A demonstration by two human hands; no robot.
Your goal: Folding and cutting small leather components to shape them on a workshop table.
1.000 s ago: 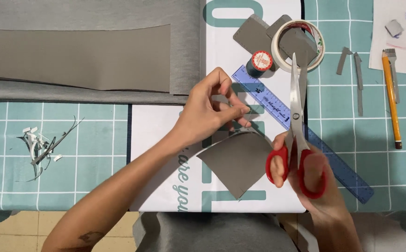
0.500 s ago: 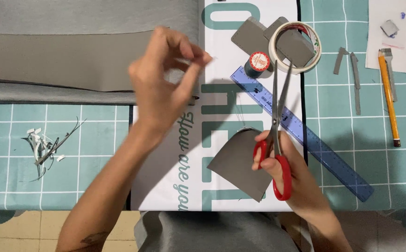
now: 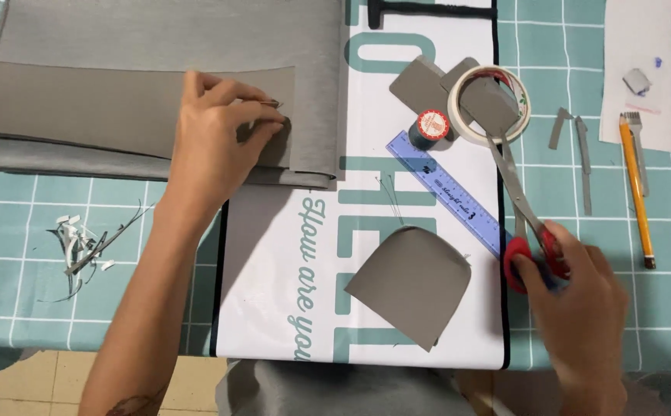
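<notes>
Reaching left hand (image 3: pixel 216 142) on grey sheet (image 3: pixel 81 108), right hand (image 3: pixel 582 308) gripping scissors (image 3: pixel 524 208)

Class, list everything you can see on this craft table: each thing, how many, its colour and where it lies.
Rounded piece: one, grey, centre on the white banner.
Sheets: a stack, grey, top left.
Ruler: one, blue, slanting right of centre.
Tape roll: one, white, above the ruler.
Thread spool: one, red top, beside the tape.
Pencil: one, orange, far right.
Trimmings: a small pile, grey, left on the teal mat.
Scissors: one, red handles, in the right hand.
Left hand: fingers on the sheets.
</notes>
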